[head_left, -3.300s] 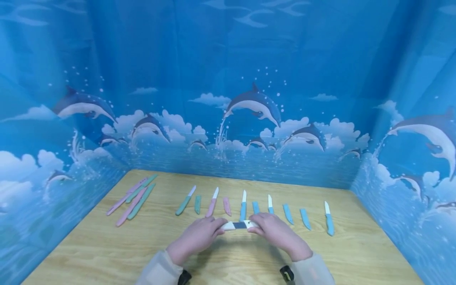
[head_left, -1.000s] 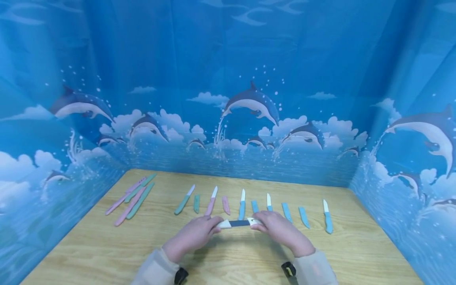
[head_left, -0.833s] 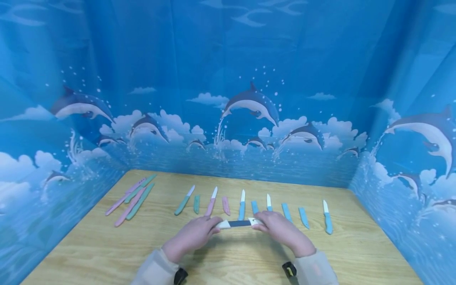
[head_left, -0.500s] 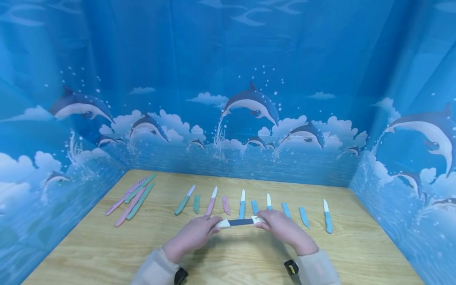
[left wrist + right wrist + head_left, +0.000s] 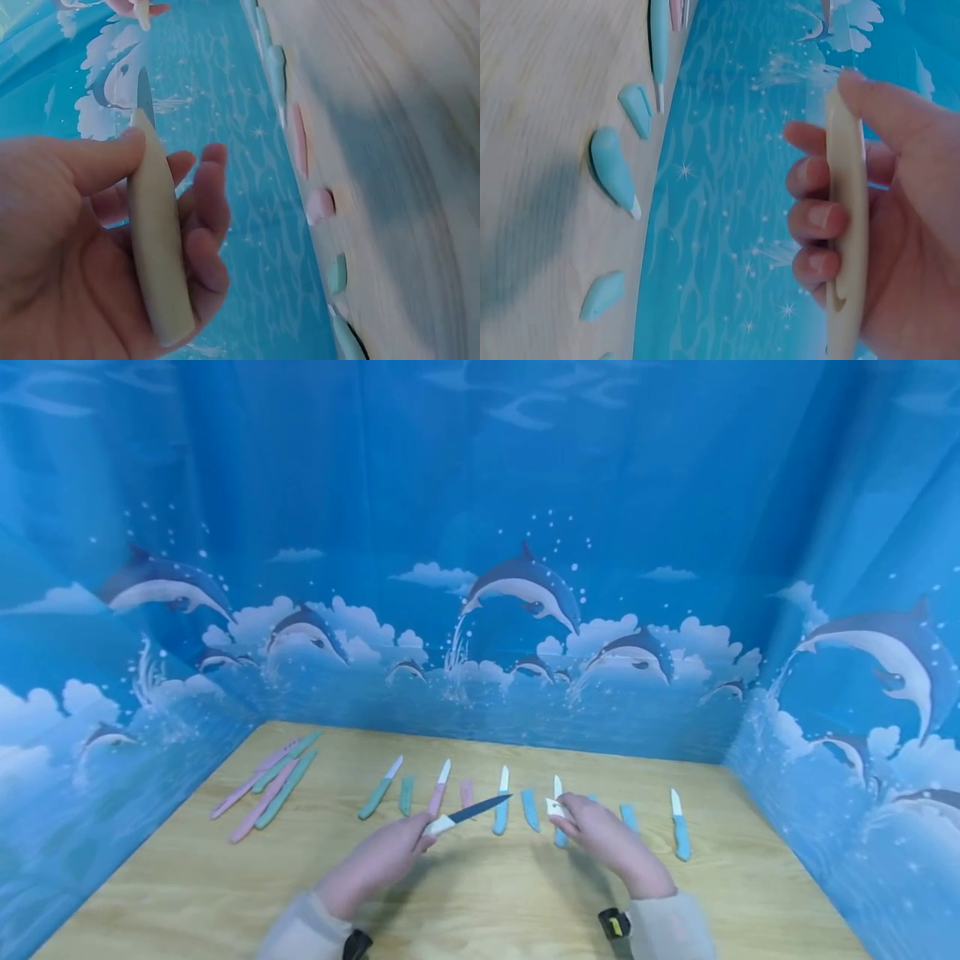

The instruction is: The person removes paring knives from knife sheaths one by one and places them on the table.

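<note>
My left hand (image 5: 386,860) grips the cream-white handle of a knife (image 5: 441,827), whose bare dark blade points right and slightly up. In the left wrist view that handle (image 5: 157,240) lies across the palm, with the thumb on its front end. My right hand (image 5: 607,839) holds a cream-white knife sheath (image 5: 555,808), seen along its length as a sheath (image 5: 847,180) in the right wrist view, fingers curled round it. Knife and sheath are apart, both above the table. Behind them lie a blue knife (image 5: 501,810) and a blue sheath (image 5: 530,810).
On the wooden table (image 5: 480,902) lie a green knife (image 5: 378,793), green sheath (image 5: 406,796), pink knife (image 5: 438,787) and pink sheath (image 5: 467,791). A blue knife (image 5: 680,837) is far right. Several pink and green knives overlap at left, including a green one (image 5: 287,790). A dolphin-print curtain (image 5: 480,710) surrounds the table.
The white sheath has come off the dark blade. Earlier both hands held the two joined in line; now the left hand has moved left with the knife and the right hand right with the sheath.
</note>
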`<state>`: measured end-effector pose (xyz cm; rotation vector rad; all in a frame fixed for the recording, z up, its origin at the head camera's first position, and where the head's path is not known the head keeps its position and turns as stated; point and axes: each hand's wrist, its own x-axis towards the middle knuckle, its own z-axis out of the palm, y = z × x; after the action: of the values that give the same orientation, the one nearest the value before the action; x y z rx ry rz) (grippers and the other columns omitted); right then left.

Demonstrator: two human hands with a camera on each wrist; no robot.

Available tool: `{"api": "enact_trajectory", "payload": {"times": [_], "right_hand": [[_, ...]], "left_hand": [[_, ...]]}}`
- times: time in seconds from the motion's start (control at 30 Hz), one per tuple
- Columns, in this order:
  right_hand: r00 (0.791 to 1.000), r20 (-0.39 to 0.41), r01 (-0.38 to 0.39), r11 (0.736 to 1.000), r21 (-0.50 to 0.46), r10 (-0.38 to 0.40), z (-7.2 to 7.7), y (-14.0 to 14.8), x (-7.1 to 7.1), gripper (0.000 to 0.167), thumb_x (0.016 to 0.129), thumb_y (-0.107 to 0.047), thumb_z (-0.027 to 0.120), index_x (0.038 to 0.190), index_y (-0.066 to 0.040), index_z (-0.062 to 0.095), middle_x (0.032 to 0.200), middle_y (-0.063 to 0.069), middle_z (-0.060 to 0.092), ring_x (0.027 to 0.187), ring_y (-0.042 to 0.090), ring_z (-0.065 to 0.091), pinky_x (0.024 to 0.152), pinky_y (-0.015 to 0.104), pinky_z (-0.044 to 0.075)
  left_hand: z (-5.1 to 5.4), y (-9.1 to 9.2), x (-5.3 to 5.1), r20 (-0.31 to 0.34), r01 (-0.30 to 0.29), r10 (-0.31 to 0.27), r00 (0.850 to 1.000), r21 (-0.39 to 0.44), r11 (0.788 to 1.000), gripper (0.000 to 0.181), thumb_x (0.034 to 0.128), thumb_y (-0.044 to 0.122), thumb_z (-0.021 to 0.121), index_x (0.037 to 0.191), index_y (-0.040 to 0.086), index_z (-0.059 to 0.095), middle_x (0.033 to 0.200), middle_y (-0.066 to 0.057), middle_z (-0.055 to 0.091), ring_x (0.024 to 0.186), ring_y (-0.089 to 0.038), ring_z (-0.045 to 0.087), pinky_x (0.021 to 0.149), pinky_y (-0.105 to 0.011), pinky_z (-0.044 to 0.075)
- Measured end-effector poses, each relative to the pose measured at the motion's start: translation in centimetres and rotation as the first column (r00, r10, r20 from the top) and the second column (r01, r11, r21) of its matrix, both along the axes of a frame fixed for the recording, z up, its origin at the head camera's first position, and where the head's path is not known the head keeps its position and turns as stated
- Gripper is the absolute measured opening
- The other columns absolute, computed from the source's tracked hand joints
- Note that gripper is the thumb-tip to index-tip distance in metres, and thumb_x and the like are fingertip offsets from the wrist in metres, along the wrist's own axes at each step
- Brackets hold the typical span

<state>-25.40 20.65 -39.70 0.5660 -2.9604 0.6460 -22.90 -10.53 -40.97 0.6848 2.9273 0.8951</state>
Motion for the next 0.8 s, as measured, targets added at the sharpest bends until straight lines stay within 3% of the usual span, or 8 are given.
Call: {"api": "enact_trajectory", "payload": {"times": [0.1, 0.23, 0.37, 0.43, 0.57, 0.7, 0.8], "right_hand": [[1.000, 0.000, 0.016, 1.000, -0.018, -0.016, -0.2, -0.8, 0.4, 0.039, 0.099, -0.018, 0.055, 0.126, 0.009, 0.052, 0.120, 0.027, 0.061, 0.112, 0.041, 0.059, 0.099, 0.054, 0.046], [1.000, 0.000, 0.007, 1.000, -0.017, -0.007, -0.4, -2.3, 0.7, 0.037, 0.098, -0.016, 0.056, 0.124, 0.008, 0.051, 0.086, 0.014, 0.065, 0.075, 0.026, 0.063, 0.070, 0.040, 0.055], [1.000, 0.002, -0.016, 1.000, -0.006, 0.016, -0.5, -3.9, 1.1, 0.033, 0.098, -0.020, 0.056, 0.119, 0.005, 0.049, 0.065, 0.001, 0.051, 0.053, 0.013, 0.047, 0.046, 0.027, 0.042], [0.999, -0.025, -0.021, 1.000, 0.004, 0.021, -0.6, -4.7, 1.1, 0.028, 0.097, -0.020, 0.057, 0.113, 0.003, 0.049, 0.066, 0.001, 0.050, 0.052, 0.012, 0.044, 0.044, 0.026, 0.039], [1.000, -0.026, 0.012, 1.000, 0.008, -0.012, -0.9, -7.0, 1.3, 0.028, 0.094, -0.022, 0.060, 0.106, 0.002, 0.051, 0.065, 0.003, 0.051, 0.052, 0.015, 0.046, 0.044, 0.029, 0.041], [0.998, 0.043, 0.052, 0.998, 0.038, -0.054, -1.2, -9.8, 1.4, 0.044, 0.092, -0.028, 0.064, 0.113, 0.010, 0.054, 0.076, 0.014, 0.062, 0.061, 0.024, 0.058, 0.054, 0.036, 0.053], [0.991, 0.104, 0.081, 0.996, 0.035, -0.084, -1.6, -11.8, 1.4, 0.049, 0.091, -0.031, 0.066, 0.114, 0.011, 0.057, 0.083, 0.017, 0.066, 0.065, 0.025, 0.060, 0.060, 0.039, 0.055]], "left_hand": [[0.0, -0.6, 0.7, 0.014, -0.054, 0.054, 0.998, -0.011, 0.998, 0.024, 0.0977, 0.016, 0.055, 0.116, 0.001, 0.057, 0.078, -0.003, 0.060, 0.068, -0.016, 0.056, 0.060, -0.037, 0.050], [0.2, -1.2, 1.3, -0.050, -0.153, 0.150, 0.987, -0.061, 0.986, 0.023, 0.0955, 0.018, 0.059, 0.112, 0.002, 0.058, 0.073, -0.004, 0.059, 0.060, -0.016, 0.053, 0.053, -0.035, 0.047], [0.4, -1.6, 1.6, -0.098, -0.231, 0.221, 0.970, -0.102, 0.968, 0.017, 0.0940, 0.020, 0.059, 0.098, 0.002, 0.059, 0.064, -0.003, 0.053, 0.052, -0.016, 0.048, 0.045, -0.032, 0.042], [0.4, -1.7, 1.8, -0.105, -0.260, 0.247, 0.963, -0.137, 0.956, 0.019, 0.0941, 0.021, 0.059, 0.091, 0.003, 0.058, 0.062, -0.002, 0.051, 0.052, -0.015, 0.047, 0.045, -0.030, 0.041], [0.4, -1.7, 2.1, -0.047, -0.301, 0.298, 0.954, -0.200, 0.932, 0.025, 0.0951, 0.026, 0.058, 0.089, 0.001, 0.057, 0.062, -0.002, 0.049, 0.052, -0.016, 0.046, 0.045, -0.030, 0.042], [0.1, -1.7, 2.5, -0.005, -0.333, 0.343, 0.939, -0.255, 0.908, 0.032, 0.0952, 0.030, 0.058, 0.089, -0.002, 0.060, 0.064, -0.004, 0.050, 0.053, -0.016, 0.047, 0.046, -0.031, 0.042], [0.1, -1.7, 2.7, 0.012, -0.358, 0.377, 0.926, -0.290, 0.887, 0.036, 0.0949, 0.031, 0.058, 0.090, -0.004, 0.060, 0.065, -0.005, 0.051, 0.054, -0.017, 0.047, 0.048, -0.031, 0.043]]}}
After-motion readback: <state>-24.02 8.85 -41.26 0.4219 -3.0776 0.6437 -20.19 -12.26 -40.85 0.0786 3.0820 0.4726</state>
